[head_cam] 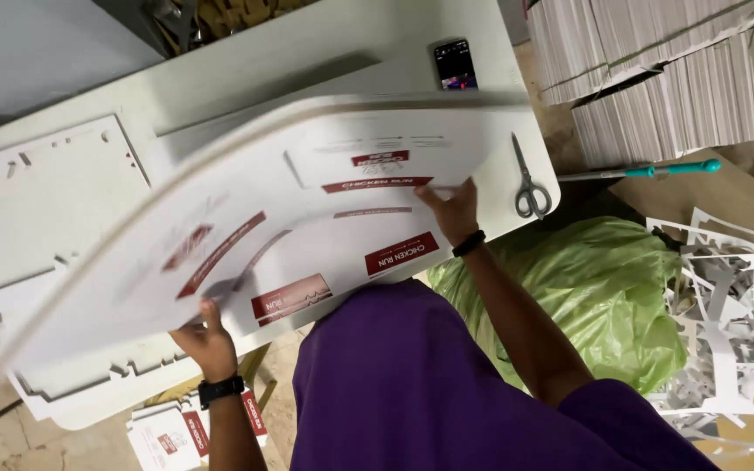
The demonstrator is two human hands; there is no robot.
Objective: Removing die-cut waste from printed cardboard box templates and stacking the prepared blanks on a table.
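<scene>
Cardboard stack mid-lift, plenty left to do.
Both our hands, left hand (207,342) and right hand (452,212), grip clamped on the printed carton sheets (307,227) over the table (325,52); die-cut scrap frame (37,209) underneath.

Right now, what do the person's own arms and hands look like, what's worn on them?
Both arms are bare from the short purple sleeves down. The left hand has a black watch strapped on its wrist, with a chunky dark case. The right hand has a thinner plain black band on its wrist. No gloves show on either hand, and I can't make out any rings.
</scene>
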